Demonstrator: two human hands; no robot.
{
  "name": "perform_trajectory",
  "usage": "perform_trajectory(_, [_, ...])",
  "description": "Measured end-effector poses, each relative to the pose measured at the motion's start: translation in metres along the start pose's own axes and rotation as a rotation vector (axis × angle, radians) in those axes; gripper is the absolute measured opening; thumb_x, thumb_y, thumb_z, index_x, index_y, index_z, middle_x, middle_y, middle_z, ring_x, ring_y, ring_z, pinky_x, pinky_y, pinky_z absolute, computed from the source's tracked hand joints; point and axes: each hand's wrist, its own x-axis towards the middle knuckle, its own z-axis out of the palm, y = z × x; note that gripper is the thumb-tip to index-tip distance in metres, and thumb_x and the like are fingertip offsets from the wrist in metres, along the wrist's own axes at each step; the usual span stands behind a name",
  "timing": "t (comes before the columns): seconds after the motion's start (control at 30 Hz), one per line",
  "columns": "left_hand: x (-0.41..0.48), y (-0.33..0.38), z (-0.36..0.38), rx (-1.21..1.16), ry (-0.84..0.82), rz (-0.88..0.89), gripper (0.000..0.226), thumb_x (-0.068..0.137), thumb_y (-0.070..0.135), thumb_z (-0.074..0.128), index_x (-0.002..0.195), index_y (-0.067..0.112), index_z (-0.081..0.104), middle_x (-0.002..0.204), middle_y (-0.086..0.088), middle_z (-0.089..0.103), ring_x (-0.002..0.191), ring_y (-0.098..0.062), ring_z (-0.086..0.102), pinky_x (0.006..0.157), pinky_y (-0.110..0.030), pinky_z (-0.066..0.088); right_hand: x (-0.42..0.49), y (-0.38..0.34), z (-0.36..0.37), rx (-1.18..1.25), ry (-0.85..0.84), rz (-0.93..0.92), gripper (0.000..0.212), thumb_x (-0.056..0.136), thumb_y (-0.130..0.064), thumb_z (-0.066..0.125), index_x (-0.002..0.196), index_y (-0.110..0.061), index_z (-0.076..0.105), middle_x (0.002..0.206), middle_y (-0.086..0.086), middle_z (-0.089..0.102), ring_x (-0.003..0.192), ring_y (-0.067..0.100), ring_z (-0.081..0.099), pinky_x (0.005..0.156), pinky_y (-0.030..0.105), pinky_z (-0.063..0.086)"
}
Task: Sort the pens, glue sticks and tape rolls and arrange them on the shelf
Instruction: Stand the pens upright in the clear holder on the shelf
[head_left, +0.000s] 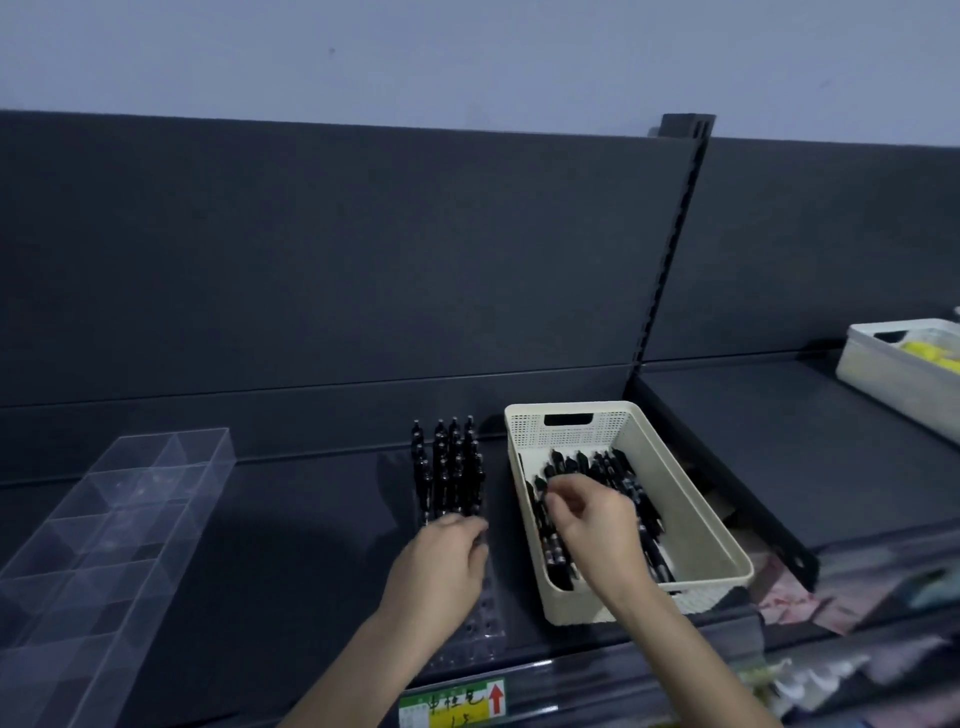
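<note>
**Pens partly racked; glue and tape not started**

We note the dark shelf (311, 519) first. It carries everything in view.

At far left on it lies a clear divided box (114, 519), and we see nothing in its compartments.

Right of centre sits a cream basket (613, 426). Well apart at the right edge, on the next bay, is a white bin (883, 384) with something yellow inside that is too blurred to name.

Just left of the basket lies a clear holder (485, 618) drilled with holes. Its rear rows are filled with standing pens (449, 462), upright and close together. The front rows show open holes.

A good heap of loose pens (613, 473) lies flat in the basket.

The left hand (441, 561) sits at the front of the filled rows, fingers curled. We cannot tell whether it grips a pen or only steadies the holder.

The right hand (592, 519) is inside the basket. Its fingertips are drawn narrow, and they appear to pinch one of the loose pens.

A price label (452, 701) hangs on the shelf edge below.

Our judgement is that the pen step is perhaps half done. We cannot identify any glue sticks or tape rolls, so that sorting is all left to do.
</note>
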Motion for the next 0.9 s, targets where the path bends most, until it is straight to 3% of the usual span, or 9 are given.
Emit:
perform_trajectory(0.07, [0.011, 0.016, 0.001, -0.071, 0.023, 0.031, 0.035, 0.097, 0.019, 0.043, 0.131, 0.017, 0.052, 0.127, 0.003, 0.057, 0.112, -0.009, 0.056, 0.093, -0.016, 0.042, 0.002, 0.018, -0.022, -0.023, 0.032, 0.055, 0.023, 0.088, -0.010, 0.057, 0.109, -0.007, 0.067, 0.099, 0.005, 0.071, 0.083, 0.008, 0.060, 0.076, 0.009, 0.039])
perform_trajectory(0.2, [0.034, 0.051, 0.014, -0.081, -0.013, 0.056, 0.028, 0.097, 0.016, 0.041, 0.117, 0.011, 0.060, 0.114, -0.003, 0.062, 0.102, -0.015, 0.059, 0.090, -0.024, 0.046, 0.010, 0.051, -0.055, -0.139, -0.009, 0.196, 0.024, 0.089, -0.013, 0.057, 0.109, -0.004, 0.066, 0.103, 0.011, 0.071, 0.096, 0.022, 0.064, 0.081, 0.020, 0.042])
perform_trajectory(0.3, [0.057, 0.077, 0.031, 0.103, -0.121, -0.012, 0.023, 0.095, 0.012, 0.039, 0.097, 0.006, 0.060, 0.102, -0.011, 0.064, 0.092, -0.025, 0.061, 0.074, -0.033, 0.049, 0.024, 0.066, -0.067, -0.259, -0.185, 0.289, 0.023, 0.090, -0.018, 0.053, 0.095, 0.002, 0.065, 0.095, 0.017, 0.069, 0.094, 0.029, 0.062, 0.073, 0.028, 0.041])
perform_trajectory(0.4, [0.087, 0.096, 0.053, 0.305, -0.284, -0.090, 0.021, 0.093, 0.008, 0.042, 0.102, 0.003, 0.060, 0.109, -0.015, 0.061, 0.100, -0.032, 0.060, 0.070, -0.033, 0.043, 0.041, 0.072, -0.069, -0.361, -0.354, 0.332, 0.027, 0.092, -0.020, 0.049, 0.068, -0.009, 0.051, 0.088, 0.013, 0.059, 0.084, 0.023, 0.055, 0.065, 0.024, 0.034])
perform_trajectory(0.43, [0.096, 0.099, 0.062, 0.332, -0.327, -0.112, 0.022, 0.093, 0.008, 0.043, 0.106, 0.003, 0.060, 0.113, -0.015, 0.061, 0.102, -0.032, 0.060, 0.071, -0.033, 0.043, 0.046, 0.072, -0.066, -0.399, -0.389, 0.330, 0.025, 0.092, -0.020, 0.048, 0.069, -0.010, 0.051, 0.092, 0.015, 0.060, 0.087, 0.024, 0.056, 0.066, 0.023, 0.034])
perform_trajectory(0.5, [0.110, 0.099, 0.083, 0.336, -0.379, -0.157, 0.022, 0.092, 0.010, 0.045, 0.107, 0.003, 0.060, 0.116, -0.014, 0.061, 0.104, -0.030, 0.060, 0.072, -0.032, 0.044, 0.052, 0.074, -0.057, -0.479, -0.438, 0.309, 0.019, 0.090, -0.020, 0.050, 0.092, -0.005, 0.062, 0.110, 0.019, 0.062, 0.103, 0.029, 0.059, 0.075, 0.028, 0.042])
perform_trajectory(0.63, [0.124, 0.095, 0.106, 0.302, -0.367, -0.239, 0.025, 0.092, 0.020, 0.050, 0.108, 0.004, 0.061, 0.116, -0.012, 0.060, 0.106, -0.029, 0.058, 0.075, -0.032, 0.046, 0.054, 0.080, -0.040, -0.609, -0.479, 0.291, 0.038, 0.089, -0.021, 0.052, 0.123, -0.003, 0.052, 0.131, 0.017, 0.045, 0.117, 0.030, 0.050, 0.097, 0.033, 0.042])
perform_trajectory(0.73, [0.133, 0.090, 0.109, 0.220, -0.359, -0.319, 0.039, 0.088, 0.040, 0.058, 0.107, 0.006, 0.059, 0.113, -0.010, 0.061, 0.105, -0.026, 0.058, 0.077, -0.031, 0.046, 0.057, 0.085, -0.037, -0.610, -0.477, 0.329, 0.036, 0.090, -0.016, 0.049, 0.125, -0.004, 0.050, 0.131, 0.016, 0.048, 0.116, 0.029, 0.054, 0.094, 0.033, 0.045])
perform_trajectory(0.9, [0.137, 0.086, 0.113, -0.030, -0.326, -0.411, 0.022, 0.085, 0.028, 0.061, 0.092, 0.008, 0.058, 0.085, -0.004, 0.060, 0.079, -0.020, 0.053, 0.068, -0.027, 0.043, 0.057, 0.090, -0.039, -0.515, -0.460, 0.349, 0.025, 0.089, -0.010, 0.046, 0.110, -0.003, 0.058, 0.117, 0.012, 0.062, 0.106, 0.028, 0.060, 0.083, 0.031, 0.048])
